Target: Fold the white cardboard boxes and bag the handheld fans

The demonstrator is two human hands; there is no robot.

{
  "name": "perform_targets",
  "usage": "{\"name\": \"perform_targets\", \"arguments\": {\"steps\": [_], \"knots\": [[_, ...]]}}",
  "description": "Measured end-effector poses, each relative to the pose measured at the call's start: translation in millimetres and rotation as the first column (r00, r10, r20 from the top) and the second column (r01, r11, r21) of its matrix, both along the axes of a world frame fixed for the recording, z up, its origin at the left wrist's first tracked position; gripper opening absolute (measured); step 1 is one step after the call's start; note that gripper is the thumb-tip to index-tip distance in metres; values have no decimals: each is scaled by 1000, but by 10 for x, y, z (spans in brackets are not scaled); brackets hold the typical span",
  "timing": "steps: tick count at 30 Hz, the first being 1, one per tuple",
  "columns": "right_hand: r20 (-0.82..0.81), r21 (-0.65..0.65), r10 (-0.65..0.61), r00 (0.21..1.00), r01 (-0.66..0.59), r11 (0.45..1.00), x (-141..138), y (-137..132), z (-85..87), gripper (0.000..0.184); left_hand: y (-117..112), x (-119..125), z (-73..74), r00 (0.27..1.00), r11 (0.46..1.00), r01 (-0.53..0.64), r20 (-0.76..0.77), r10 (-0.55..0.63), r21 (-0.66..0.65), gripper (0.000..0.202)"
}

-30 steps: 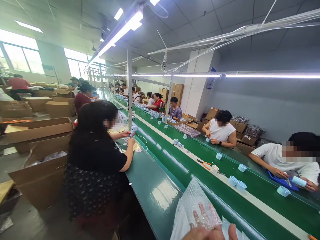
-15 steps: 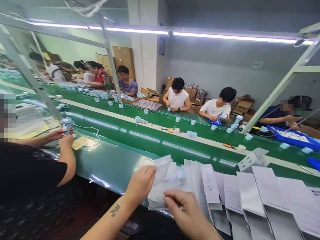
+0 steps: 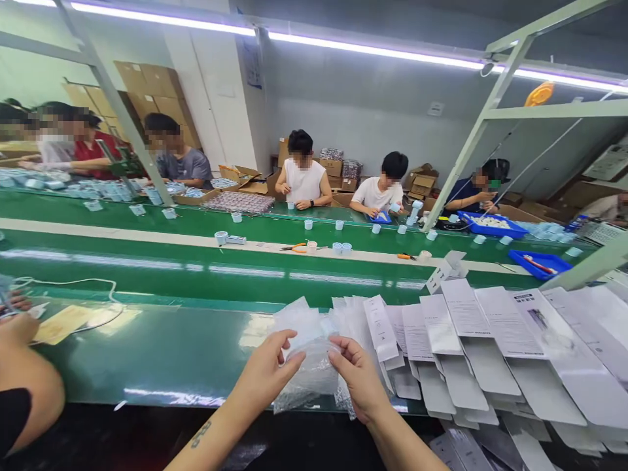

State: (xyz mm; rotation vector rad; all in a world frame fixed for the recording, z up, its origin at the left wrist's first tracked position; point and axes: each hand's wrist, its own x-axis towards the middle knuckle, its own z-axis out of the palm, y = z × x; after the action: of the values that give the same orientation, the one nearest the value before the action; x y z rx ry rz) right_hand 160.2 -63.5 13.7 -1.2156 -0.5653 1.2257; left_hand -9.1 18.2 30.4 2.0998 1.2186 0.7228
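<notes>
Now that our left hand [image 3: 265, 367] has parted its fingers over the clear bag [image 3: 316, 369] near the front of the green surface [image 3: 171, 350], our right hand [image 3: 362, 378] appears to pinch the bag's edge; the hold, we judge, rests mainly with the right.

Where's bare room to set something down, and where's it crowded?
Bare: the green worktop between the yellow paper and the clear plastic bags; also the near conveyor lane, between worktop and white strip. Crowded: bags at the left hand and right hand; overlapping white cartons rightward.
</notes>
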Motion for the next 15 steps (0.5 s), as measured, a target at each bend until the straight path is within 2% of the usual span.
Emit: {"name": "perform_targets", "arguments": {"steps": [2,3,6,9,13,15], "knots": [[185,-11,-49,981,52,999,18,-66,2,38,-51,50,-28,999,984,27,22,-23,-178,32],[294,-19,-67,953,76,997,30,-102,15,37,-80,77,-38,999,978,33,45,-24,-205,30],[493,-25,-73,867,98,995,62,-238,73,45,-161,140,-78,995,987,2,99,14,-158,29],[471,-55,-36,882,70,996,51,-387,75,47,-219,167,-143,995,990,16,97,-2,-142,31],[442,-109,-26,897,82,991,-32,-512,-74,29,-287,199,-219,996,975,58,78,-42,-216,27],[308,-87,-48,950,78,993,-58,-537,-147,27,-315,223,-237,994,971,67,102,-44,-231,17]]}}
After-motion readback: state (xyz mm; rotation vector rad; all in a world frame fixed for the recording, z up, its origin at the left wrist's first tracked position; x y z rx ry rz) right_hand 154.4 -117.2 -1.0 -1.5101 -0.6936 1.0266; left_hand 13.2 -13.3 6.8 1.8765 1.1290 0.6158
